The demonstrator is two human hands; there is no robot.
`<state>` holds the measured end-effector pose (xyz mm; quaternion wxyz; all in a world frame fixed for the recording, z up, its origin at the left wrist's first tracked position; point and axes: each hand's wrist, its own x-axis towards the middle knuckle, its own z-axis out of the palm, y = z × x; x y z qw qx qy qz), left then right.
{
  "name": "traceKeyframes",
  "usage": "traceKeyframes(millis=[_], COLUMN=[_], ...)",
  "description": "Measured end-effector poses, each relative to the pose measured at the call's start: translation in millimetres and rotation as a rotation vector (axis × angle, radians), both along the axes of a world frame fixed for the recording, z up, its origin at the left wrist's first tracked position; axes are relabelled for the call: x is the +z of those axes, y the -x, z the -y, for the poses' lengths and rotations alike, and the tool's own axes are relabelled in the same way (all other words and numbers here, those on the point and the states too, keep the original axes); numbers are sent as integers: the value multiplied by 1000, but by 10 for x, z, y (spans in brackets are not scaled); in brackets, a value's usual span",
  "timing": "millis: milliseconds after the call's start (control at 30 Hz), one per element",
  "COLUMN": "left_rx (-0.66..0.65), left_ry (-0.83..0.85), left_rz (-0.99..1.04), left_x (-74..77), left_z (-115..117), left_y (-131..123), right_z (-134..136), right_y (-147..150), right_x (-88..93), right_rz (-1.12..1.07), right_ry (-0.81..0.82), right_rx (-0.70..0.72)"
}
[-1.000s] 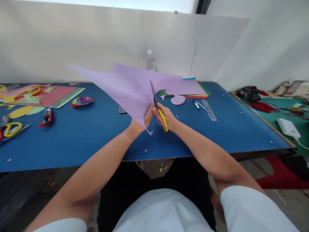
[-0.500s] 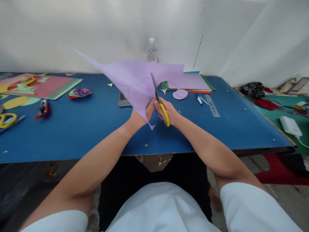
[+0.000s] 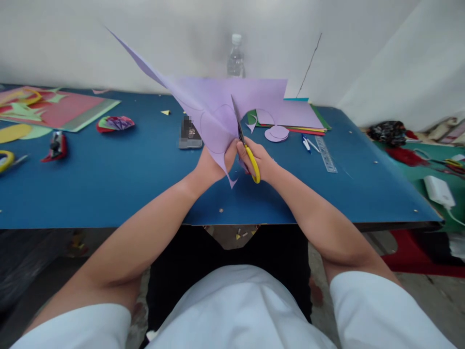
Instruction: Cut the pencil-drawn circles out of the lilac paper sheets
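Observation:
My left hand (image 3: 216,162) grips a large sheet of purple paper (image 3: 218,121) by its lower edge, and the paper covers part of the fingers. Drawn circle outlines show on the sheet, and a rounded notch is cut from its right side. My right hand (image 3: 259,157) is closed around yellow-handled scissors (image 3: 253,162). Their dark blades point up and away along the sheet, at the edge of a drawn circle. Two or more cut purple discs (image 3: 276,133) lie beyond my right hand on the blue table.
A phone (image 3: 191,138) lies behind my left forearm. Further left are a folded multicoloured paper piece (image 3: 115,123) and a red stapler-like tool (image 3: 56,147). A bottle (image 3: 236,58) stands at the wall. Stacked coloured paper (image 3: 298,114), pens (image 3: 308,144) and a clear ruler (image 3: 326,154) are to the right.
The whole view has shifted slightly, so the table sits higher in the picture. Both hands keep their hold on the paper and scissors; the sheet's far left corner stands higher.

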<state>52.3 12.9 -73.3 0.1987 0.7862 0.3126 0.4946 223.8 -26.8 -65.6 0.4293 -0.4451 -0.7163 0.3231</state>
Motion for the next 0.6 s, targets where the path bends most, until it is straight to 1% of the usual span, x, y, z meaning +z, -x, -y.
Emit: traceKeyframes(millis=[367,600], left_rx=[3,4], left_ry=[-2,-12], left_rz=[39,43], left_x=[-63,-42], left_z=[-28,-27], left_y=[-22,-19], right_z=[-24,-27], right_y=[-17,-21], right_x=[-22,-28], right_rz=[22,17], right_ry=[8,3], right_rx=[3,10])
